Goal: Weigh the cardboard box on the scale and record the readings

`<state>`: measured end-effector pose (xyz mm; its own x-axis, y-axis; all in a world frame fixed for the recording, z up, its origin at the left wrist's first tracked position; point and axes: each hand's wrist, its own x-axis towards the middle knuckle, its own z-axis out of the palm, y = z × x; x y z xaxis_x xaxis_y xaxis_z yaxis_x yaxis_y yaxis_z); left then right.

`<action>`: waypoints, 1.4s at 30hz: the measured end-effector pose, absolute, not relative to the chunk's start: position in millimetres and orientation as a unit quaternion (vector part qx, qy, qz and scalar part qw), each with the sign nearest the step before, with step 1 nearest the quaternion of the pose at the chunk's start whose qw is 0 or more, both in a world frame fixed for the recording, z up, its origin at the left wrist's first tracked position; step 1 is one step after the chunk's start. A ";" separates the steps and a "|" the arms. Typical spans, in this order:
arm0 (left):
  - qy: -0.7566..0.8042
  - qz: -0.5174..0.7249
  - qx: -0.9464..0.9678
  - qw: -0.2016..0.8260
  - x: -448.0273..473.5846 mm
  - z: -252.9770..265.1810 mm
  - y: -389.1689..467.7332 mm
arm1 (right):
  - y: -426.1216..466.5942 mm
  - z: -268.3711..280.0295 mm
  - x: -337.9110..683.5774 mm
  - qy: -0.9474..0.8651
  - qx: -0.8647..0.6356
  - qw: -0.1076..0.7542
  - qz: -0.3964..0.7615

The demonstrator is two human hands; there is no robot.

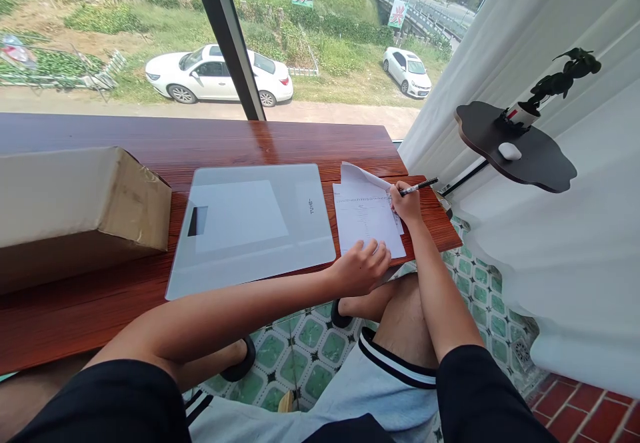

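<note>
Paper (367, 220) lies at the right end of the wooden tabletop (210, 143), and both of my hands are on it. My right hand (406, 204) reaches in from about five o'clock, forearm running up from the lower right, wrist bent slightly inward; its fingers are pressed together around a black pen (419, 186), pinching it low on the barrel so that the pen's far end points off toward two o'clock and the tip sits at the sheet's right margin. My left hand (361, 266) crosses in from eight o'clock, the forearm stretched along the near edge of the tabletop, and it rests palm down on the sheet's lower edge with the fingers loosely curled and close together, pinning the paper flat. The paper is white, printed with faint lines of text that I cannot read, and it seems to be more than one sheet: a top corner is folded up at twelve o'clock. Just beside it at nine o'clock lies a flat white glass scale (250, 226) with a small dark display window, its edge near the sheet. Farther toward nine o'clock a brown cardboard box (80, 200) sits on the tabletop, well apart from my hands.
</note>
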<state>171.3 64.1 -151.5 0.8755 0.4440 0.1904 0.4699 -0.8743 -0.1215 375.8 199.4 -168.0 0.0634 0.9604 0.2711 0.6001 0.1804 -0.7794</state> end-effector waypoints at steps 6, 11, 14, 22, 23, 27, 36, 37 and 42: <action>-0.239 -0.081 -0.964 0.083 171.7 -152.2 64.2 | 201.2 -171.6 377.2 -0.664 -0.603 0.402 0.186; -0.236 -0.077 -0.965 0.087 172.2 -150.7 64.1 | 199.1 -167.7 376.4 -0.633 -0.597 0.434 0.233; -0.235 -0.076 -0.965 0.092 172.1 -151.6 63.9 | 195.6 -158.6 377.5 -0.621 -0.590 0.485 0.177; -0.235 -0.094 -0.961 0.112 171.9 -156.5 63.6 | 186.4 -130.3 364.9 -0.664 -0.600 0.442 0.053; -0.237 -0.093 -0.961 0.112 171.7 -155.7 63.5 | 186.4 -128.3 360.4 -0.667 -0.597 0.439 0.070; -0.239 -0.091 -0.960 0.113 170.9 -151.6 62.9 | 189.7 -122.9 339.9 -0.658 -0.608 0.426 0.127; -0.243 -0.076 -0.963 0.091 170.5 -149.1 63.0 | 203.5 -124.1 313.2 -0.644 -0.682 0.311 0.155; -0.245 -0.073 -0.963 0.086 170.5 -148.7 63.0 | 204.8 -125.0 312.4 -0.642 -0.687 0.302 0.156; -0.249 -0.057 -0.963 0.088 170.1 -147.1 63.4 | 208.0 -127.8 309.0 -0.647 -0.700 0.268 0.142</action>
<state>170.1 63.4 -147.1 0.8691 0.4702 0.1534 0.4903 -0.8600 -0.1417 309.0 208.0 -127.8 0.1228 0.9814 0.1479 0.8286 -0.0194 -0.5595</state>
